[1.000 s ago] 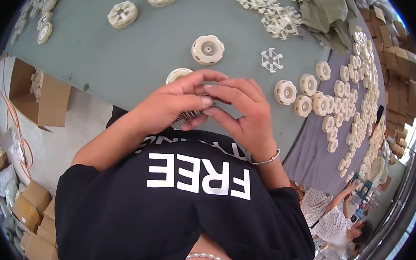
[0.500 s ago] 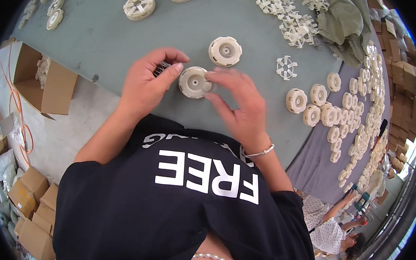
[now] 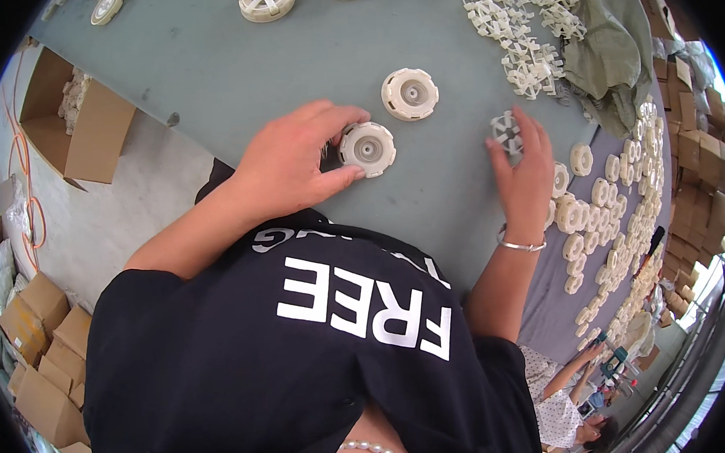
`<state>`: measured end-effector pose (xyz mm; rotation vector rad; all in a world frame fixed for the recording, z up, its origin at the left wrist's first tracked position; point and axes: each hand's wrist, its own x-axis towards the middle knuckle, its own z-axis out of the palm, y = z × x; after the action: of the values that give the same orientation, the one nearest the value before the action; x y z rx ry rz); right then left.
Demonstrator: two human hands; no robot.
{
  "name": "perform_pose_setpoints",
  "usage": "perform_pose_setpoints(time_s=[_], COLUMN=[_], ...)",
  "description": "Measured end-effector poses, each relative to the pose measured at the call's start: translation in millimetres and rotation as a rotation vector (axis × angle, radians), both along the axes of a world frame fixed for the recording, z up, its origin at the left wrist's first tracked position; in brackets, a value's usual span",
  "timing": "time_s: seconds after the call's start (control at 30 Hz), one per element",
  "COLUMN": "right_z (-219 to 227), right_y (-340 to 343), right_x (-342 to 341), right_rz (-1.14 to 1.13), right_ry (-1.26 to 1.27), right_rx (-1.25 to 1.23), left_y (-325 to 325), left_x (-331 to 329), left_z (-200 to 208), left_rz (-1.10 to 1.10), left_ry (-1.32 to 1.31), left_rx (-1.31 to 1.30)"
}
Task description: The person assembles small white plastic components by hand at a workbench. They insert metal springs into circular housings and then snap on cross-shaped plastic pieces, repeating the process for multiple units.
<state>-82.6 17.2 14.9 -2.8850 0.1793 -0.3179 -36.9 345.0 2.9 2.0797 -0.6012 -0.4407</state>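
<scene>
My left hand [image 3: 296, 160] has its thumb and fingers closed on the near side of a round, cream plastic housing [image 3: 384, 149] with a notched rim. Coiled rings, seemingly a spring [image 3: 367, 150], show in its middle. Between the left fingers and palm a dark bit of coil shows, mostly hidden. Just beyond stands a second such housing [image 3: 411, 112], also with rings inside. Away to the right, my right hand [image 3: 527, 171] pinches a white spoked plastic piece [image 3: 506, 133] between thumb and fingers, slightly blurred.
A heap of spoked pieces [image 3: 525, 30] lies at the far right beside a green cloth [image 3: 612, 33]. Finished-looking round parts [image 3: 266, 1] sit at the far edge. Many round parts [image 3: 600, 204] cover the right side. An open carton [image 3: 95, 131] stands left; a co-worker [image 3: 556, 410] is lower right.
My right hand has left the near housing and moved right onto the lone spoked piece. Coiled rings now show in that housing. My left hand has closed on its side.
</scene>
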Motion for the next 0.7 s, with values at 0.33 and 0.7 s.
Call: perform_pose_setpoints(time_s=[0.33, 0.7], right_z=[-13.0, 7.7], right_y=[29.7, 26.4], right_x=[-38.9, -38.3], right_rz=[-0.002, 0.118], right_ry=[0.285, 0.225], right_rx=[0.462, 0.508], left_y=[-0.5, 3.9], left_x=[1.2, 5.3], left_z=[-3.9, 8.1], left_rz=[-0.148, -0.110], left_ry=[0.020, 0.236], left_rx=[0.042, -0.054])
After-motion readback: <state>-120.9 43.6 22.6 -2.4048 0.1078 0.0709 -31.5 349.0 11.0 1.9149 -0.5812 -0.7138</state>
